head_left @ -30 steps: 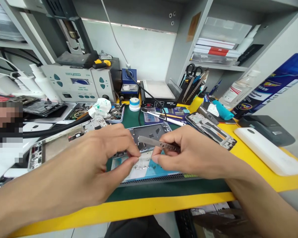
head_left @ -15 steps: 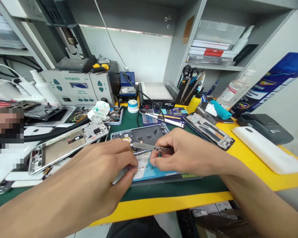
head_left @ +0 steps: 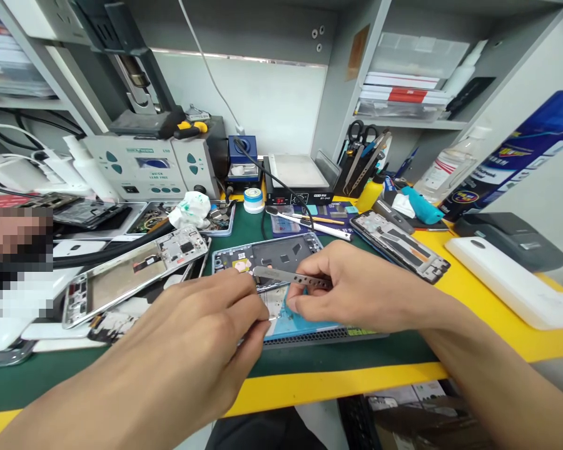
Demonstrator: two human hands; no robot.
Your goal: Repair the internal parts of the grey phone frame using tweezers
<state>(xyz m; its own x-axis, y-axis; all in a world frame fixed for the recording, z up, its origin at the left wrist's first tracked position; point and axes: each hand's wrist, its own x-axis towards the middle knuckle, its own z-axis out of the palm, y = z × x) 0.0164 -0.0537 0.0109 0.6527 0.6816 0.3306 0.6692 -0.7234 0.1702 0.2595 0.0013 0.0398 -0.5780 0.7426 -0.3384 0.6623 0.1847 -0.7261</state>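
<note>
Right hand (head_left: 361,289) clamped on metal tweezers (head_left: 291,276), tip over phone frame (head_left: 281,250) on blue mat (head_left: 304,324). Left hand (head_left: 201,340) fingertips pinched together at frame; pinched item unclear. Parts tray (head_left: 229,226) holds small components, crumpled wad (head_left: 191,209).

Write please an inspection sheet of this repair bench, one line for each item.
Surface: green mat with yellow border, crowded.
Job's things: opened grey phone frame on a blue pad; slim perforated metal tool above it.
Clutter: silver phone frame, dark opened phone, white flat slab, small white jar.
Hands: right hand holds the tool; left hand pinches at the grey frame, grip hidden.
Cables: black cable over the mat; thick black hose at left.
Surroundings: grey shelves, beige soldering station, scissors in a holder.
</note>
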